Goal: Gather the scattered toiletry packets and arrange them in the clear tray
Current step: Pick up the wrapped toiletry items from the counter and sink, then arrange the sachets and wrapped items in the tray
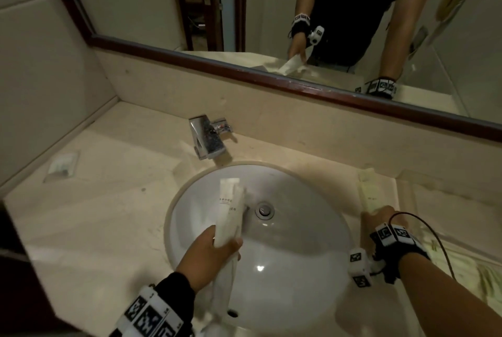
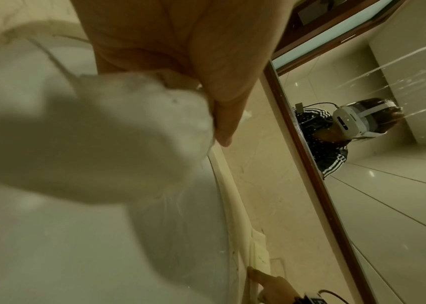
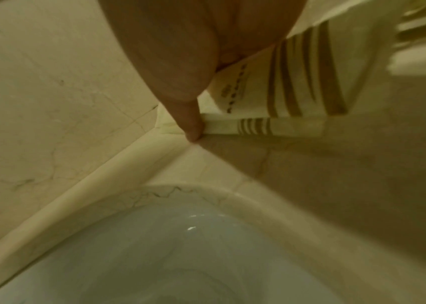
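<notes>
Left hand [image 1: 210, 248] clutching white packets [image 1: 229, 211] over sink [image 1: 312, 268], right hand [image 1: 380, 225] pinching striped packet [image 1: 368, 192]

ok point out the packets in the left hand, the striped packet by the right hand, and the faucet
white packets [image 1: 229, 213], head view, printed middle above the fingers
striped packet [image 3: 258, 124], right wrist view, striped side edge
faucet [image 1: 209, 139], head view, top of the spout

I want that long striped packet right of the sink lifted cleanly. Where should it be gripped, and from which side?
Probably by its near end, from above. The packet lies flat on the counter along the sink rim, so pinch across its long edges where the right hand already touches it.
</notes>
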